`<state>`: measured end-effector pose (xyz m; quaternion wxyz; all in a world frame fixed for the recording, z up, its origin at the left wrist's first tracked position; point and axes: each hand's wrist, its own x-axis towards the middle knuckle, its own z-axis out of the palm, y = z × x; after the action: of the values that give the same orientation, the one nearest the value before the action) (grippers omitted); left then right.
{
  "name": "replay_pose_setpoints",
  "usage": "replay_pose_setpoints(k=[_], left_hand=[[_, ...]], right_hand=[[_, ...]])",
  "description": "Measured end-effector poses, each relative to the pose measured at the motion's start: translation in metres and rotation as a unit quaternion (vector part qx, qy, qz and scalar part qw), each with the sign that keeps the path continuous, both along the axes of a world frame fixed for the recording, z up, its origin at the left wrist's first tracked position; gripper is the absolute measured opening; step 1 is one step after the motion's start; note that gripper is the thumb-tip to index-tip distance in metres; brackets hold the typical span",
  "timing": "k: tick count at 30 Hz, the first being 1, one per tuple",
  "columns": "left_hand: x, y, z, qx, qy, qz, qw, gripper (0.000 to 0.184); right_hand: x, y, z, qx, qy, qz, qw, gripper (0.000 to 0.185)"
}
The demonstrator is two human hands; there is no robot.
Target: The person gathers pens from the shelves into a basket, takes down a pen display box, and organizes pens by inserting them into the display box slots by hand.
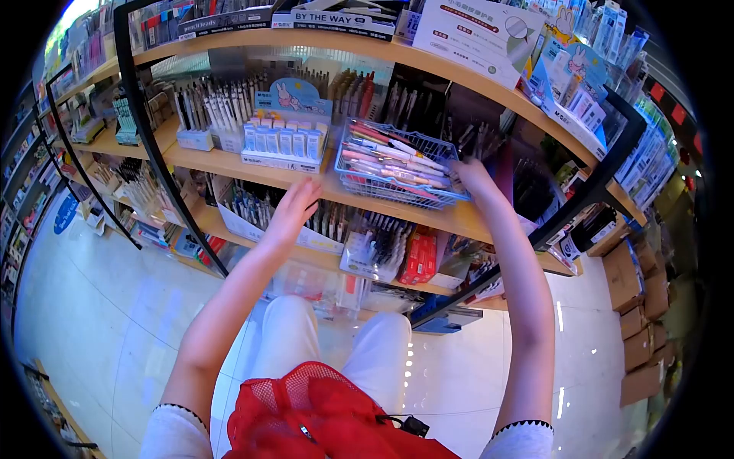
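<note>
A light-blue wire basket (pixel 440 200) full of pens (pixel 394 157) sits tilted on the middle shelf, its front reaching the shelf's edge. At the basket's right end is my right hand (pixel 472 177), its fingers bent round the rim; the fingertips are partly hidden and slightly blurred. My left hand (pixel 297 208) is held at the shelf's front edge, left of the basket, fingers stretched out and holding nothing. Just behind it stands a display box (pixel 283 145) with a rabbit picture and small blue-and-white items in rows.
Upright pens (pixel 225 103) fill holders along the middle shelf (pixel 214 162). Below, a lower shelf carries more pens and red boxes (pixel 418 257). A black shelf post (pixel 581 203) rises right of my right arm. Cardboard boxes (pixel 641 336) are stacked at the far right.
</note>
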<state>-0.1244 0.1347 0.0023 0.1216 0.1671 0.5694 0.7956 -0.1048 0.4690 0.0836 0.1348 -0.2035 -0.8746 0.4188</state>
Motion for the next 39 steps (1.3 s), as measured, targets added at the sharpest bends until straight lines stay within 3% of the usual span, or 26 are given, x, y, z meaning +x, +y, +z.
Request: replay_pose_setpoints(k=[2,6,13,16,22,29,30,35,36,39], left_hand=[[-0.009,0.023,0.012,0.027,-0.074,-0.024,0.997,0.063],[-0.013,0.054,0.028,0.038,-0.143,-0.06,0.987,0.065],[0.008,0.052,0.035,0.057,-0.199,-0.018,0.978,0.052],[0.021,0.038,0.032,0.166,-0.264,-0.16,0.936,0.049],[0.055,-0.011,0.03,0.2,-0.309,-0.27,0.89,0.05],[0.107,-0.071,0.022,0.192,-0.321,-0.106,0.922,0.053],[0.113,-0.081,0.021,0.176,-0.326,-0.082,0.925,0.055],[0.131,-0.112,0.023,0.144,-0.299,-0.048,0.942,0.058],[0.127,-0.115,0.022,0.142,-0.295,-0.055,0.943,0.059],[0.116,-0.113,0.024,0.141,-0.273,-0.074,0.949,0.062]], right_hand=[[0.021,-0.011,0.009,-0.201,-0.113,0.025,0.973,0.037],[0.027,-0.01,0.0,-0.34,-0.102,-0.002,0.935,0.037],[0.081,-0.027,-0.003,-0.36,-0.052,0.014,0.932,0.034],[0.104,-0.024,-0.01,-0.347,-0.043,0.038,0.936,0.027],[0.144,-0.055,0.003,-0.346,-0.069,0.093,0.931,0.033],[0.155,-0.107,0.003,-0.323,-0.115,0.159,0.926,0.031],[0.155,-0.116,0.0,-0.291,-0.136,0.161,0.933,0.038],[0.144,-0.129,-0.026,-0.261,-0.174,0.264,0.912,0.046],[0.143,-0.133,-0.024,-0.308,-0.158,0.231,0.909,0.029],[0.131,-0.13,-0.012,-0.319,-0.144,0.236,0.906,0.029]])
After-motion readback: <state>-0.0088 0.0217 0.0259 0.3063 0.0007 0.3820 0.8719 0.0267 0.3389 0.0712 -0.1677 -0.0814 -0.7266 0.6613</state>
